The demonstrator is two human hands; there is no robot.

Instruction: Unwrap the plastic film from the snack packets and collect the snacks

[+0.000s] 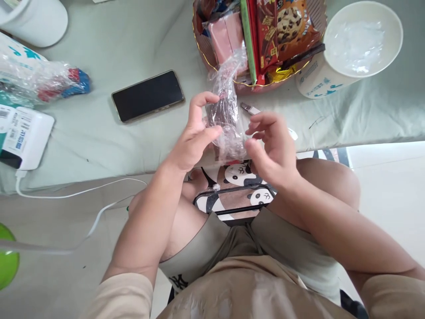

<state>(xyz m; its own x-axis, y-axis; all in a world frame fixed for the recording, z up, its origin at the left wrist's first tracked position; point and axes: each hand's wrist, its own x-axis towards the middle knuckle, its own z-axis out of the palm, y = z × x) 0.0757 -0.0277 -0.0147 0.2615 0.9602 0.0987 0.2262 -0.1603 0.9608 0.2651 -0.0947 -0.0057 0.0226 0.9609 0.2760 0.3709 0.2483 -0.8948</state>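
My left hand pinches a clear plastic wrapper with something dark inside, thumb and curled fingers closed on its left side. Just right of the wrapper is my right hand, fingers curled and touching the wrapper's lower right edge. The wrapper's crumpled top rises toward a round basket full of snack packets. Both hands hover above the near edge of a bed with a pale green sheet.
A black phone lies left of the hands. A white tub stands at the right, a bagged item and a white power bank with cable at the left. A small tool lies behind the wrapper.
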